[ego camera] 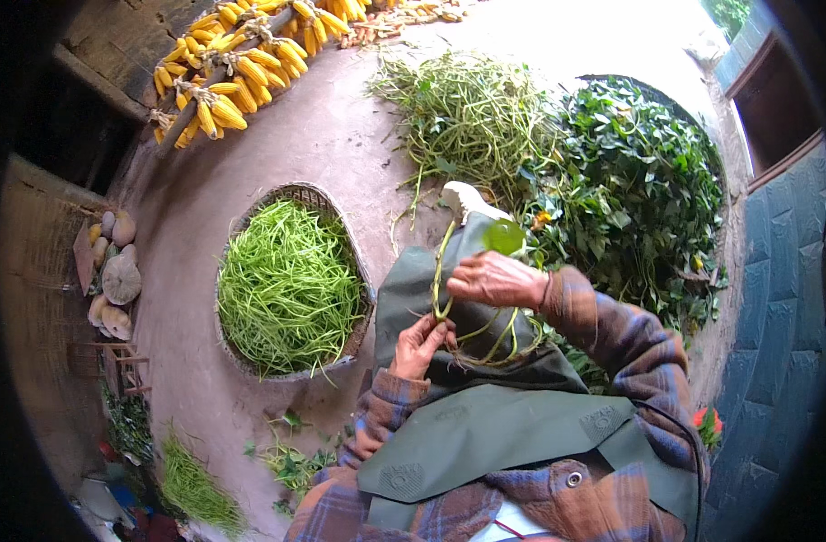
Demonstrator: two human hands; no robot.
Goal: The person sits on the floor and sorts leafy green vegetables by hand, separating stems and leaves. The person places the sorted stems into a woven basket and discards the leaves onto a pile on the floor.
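A green vine stem [441,267] with thin roots lies over the dark green apron [413,278] on my lap. My left hand [420,345] pinches the stem at a joint between thumb and fingers. Just above and to the right, my right hand [496,279] is curled beside the stem, slightly blurred; a green leaf [504,236] shows behind it. Whether its fingers grip anything is hidden. More of the vine loops below my right hand, across the apron.
Left of me stands a woven basket [367,318] of green stalks. Ahead is a heap of stripped vines [474,101]; leafy vines [643,176] are piled at right. Corn cobs [250,68] hang from a pole at upper left. Pumpkins [121,279] sit by the left wall; loose stalks [196,484] lie lower left.
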